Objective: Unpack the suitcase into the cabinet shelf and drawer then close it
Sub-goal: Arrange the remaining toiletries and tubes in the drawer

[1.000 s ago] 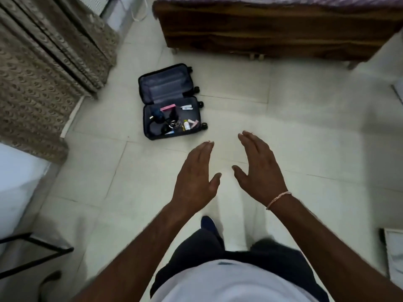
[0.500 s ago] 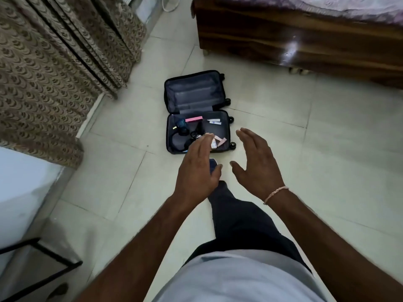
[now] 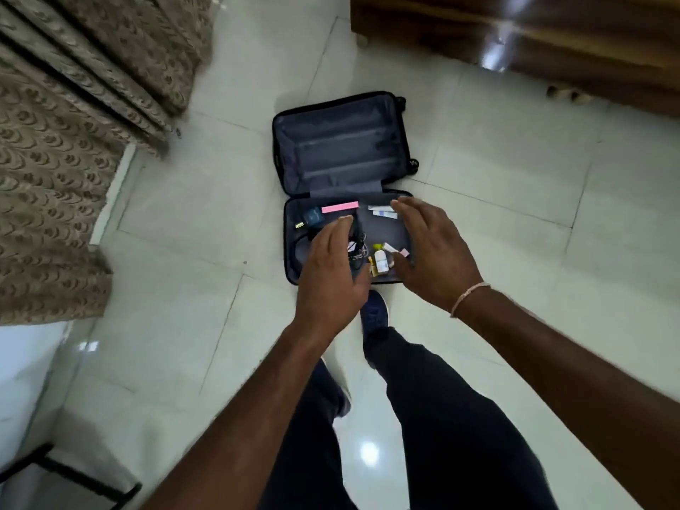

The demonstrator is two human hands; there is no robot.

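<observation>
A small dark suitcase [image 3: 342, 145] lies open on the tiled floor, lid flat away from me. Its near half holds small items: a pink strip [image 3: 339, 207], a dark blue box [image 3: 312, 217], white tubes [image 3: 382, 211], tangled black cables [image 3: 357, 248] and a small yellow-capped bottle [image 3: 381, 261]. My left hand [image 3: 331, 277] hovers over the near left part of the case, fingers straight. My right hand [image 3: 432, 252] hovers over the right part, fingers spread. Neither hand holds anything. The hands hide part of the contents.
Patterned curtains [image 3: 73, 141] hang at the left. A dark wooden bed frame [image 3: 533, 42] runs across the top right. A black metal frame [image 3: 73, 476] sits at the bottom left. My legs and a dark shoe [image 3: 373, 314] stand just before the suitcase.
I have walked up to the suitcase; it now lies right under my outstretched hands, which were over bare floor before. Both hands stay empty.
</observation>
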